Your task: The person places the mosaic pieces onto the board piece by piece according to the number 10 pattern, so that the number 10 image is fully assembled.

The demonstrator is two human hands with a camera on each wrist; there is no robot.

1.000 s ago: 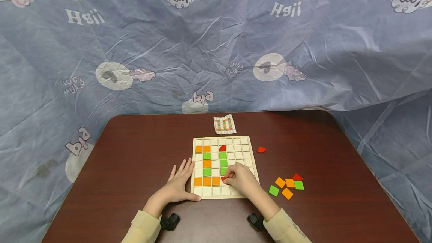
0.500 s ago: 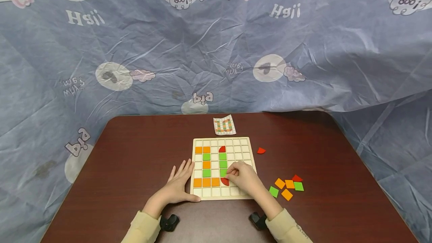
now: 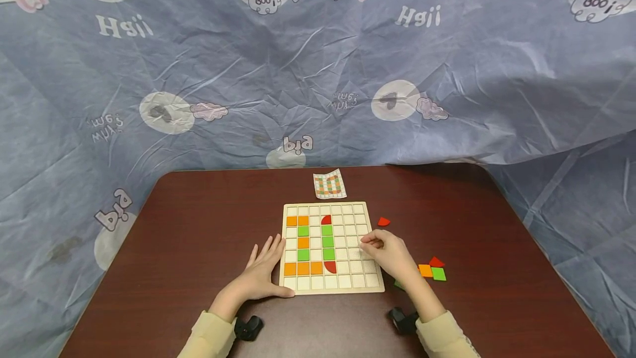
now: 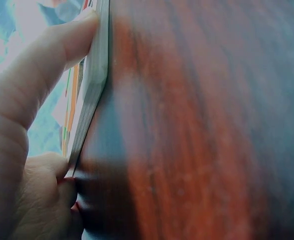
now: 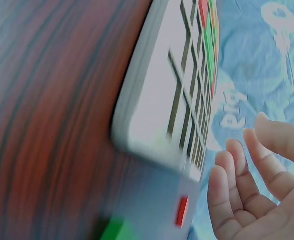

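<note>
A pale wooden grid board [image 3: 304,283] lies on the table, with orange, green and red tiles in some of its squares. At its left edge my left hand [image 3: 260,276] rests with fingers spread and straight, the thumb by the near corner. The left wrist view shows that thumb [image 4: 61,47] against the board's side. Over the board's right edge hovers my right hand [image 3: 392,256], its fingers loosely bent. Nothing shows between its fingertips in the right wrist view, where the fingers [image 5: 227,192] stand apart from the thumb. A red quarter-circle tile [image 3: 330,267] sits in the second row from the near edge.
Beyond the board lies a small paper card [image 3: 329,184] printed with a coloured grid. One red tile [image 3: 383,221] is right of the board. Loose tiles, including an orange square [image 3: 425,270] and a green one [image 3: 439,274], lie farther right, partly behind the right forearm. A patterned cloth [image 3: 318,70] hangs behind.
My right hand has let go of the red quarter-circle tile, leaving it in its square, and has moved right to the board's edge. The left hand has stayed in place.
</note>
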